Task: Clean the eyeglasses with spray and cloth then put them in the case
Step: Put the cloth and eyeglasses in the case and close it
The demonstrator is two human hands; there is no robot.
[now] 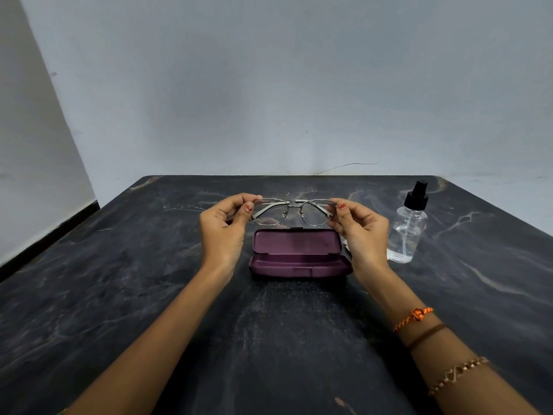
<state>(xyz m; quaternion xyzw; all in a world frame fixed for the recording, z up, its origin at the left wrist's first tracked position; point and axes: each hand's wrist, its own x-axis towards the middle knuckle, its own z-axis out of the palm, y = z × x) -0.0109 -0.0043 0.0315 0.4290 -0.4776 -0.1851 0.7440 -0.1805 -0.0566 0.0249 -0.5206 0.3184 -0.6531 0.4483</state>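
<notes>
I see a dark marbled bench (119, 295) pushed against a pale grey wall (269, 85), with a corner on its left. A purple case (299, 256) lies open mid-bench. Above and just behind the case, my left hand (223, 232) and right hand (360, 232) each pinch one end of the glasses (294, 212), lifted off the bench, temples folded. Right of the case stands a clear spray bottle (408, 229) with a black top. A scrap of white cloth (347, 250) peeks out between the case and the bottle.

A dark marbled table (119, 295) bears an open case (299, 256) and spray bottle (408, 232).
</notes>
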